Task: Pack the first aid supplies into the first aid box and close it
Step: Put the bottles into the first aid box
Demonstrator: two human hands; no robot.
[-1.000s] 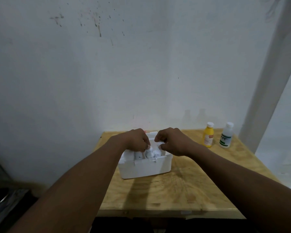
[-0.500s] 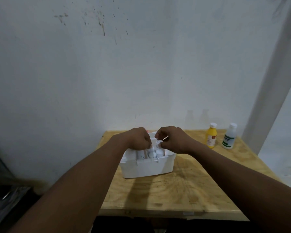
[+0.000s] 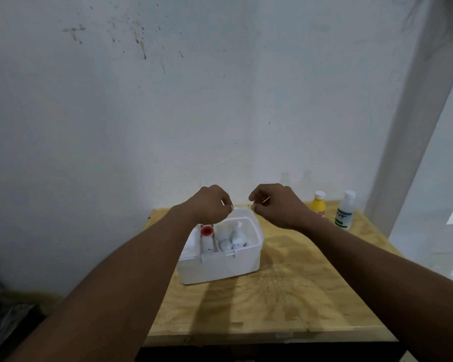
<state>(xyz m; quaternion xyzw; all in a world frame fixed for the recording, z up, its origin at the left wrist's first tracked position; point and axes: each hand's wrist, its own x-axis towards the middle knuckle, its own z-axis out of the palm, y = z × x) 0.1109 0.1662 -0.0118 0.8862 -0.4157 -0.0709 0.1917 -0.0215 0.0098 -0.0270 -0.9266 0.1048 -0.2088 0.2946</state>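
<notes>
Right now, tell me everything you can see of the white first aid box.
The first aid box is a white, plastic-looking rectangular tub with rounded corners, standing upright and open on the wooden table, toward its back left. A latch tab juts from its front rim. Inside are a red-capped container and white bottles. The left forearm hides its left end; the left hand and right hand hover above, apparently not touching it.

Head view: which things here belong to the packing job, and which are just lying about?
Job: first aid box, red-capped bottle and spray bottle inside it, yellow bottle, green-labelled bottle, both unpacked.
Not job: wooden table, dark clutter lower left.
</notes>
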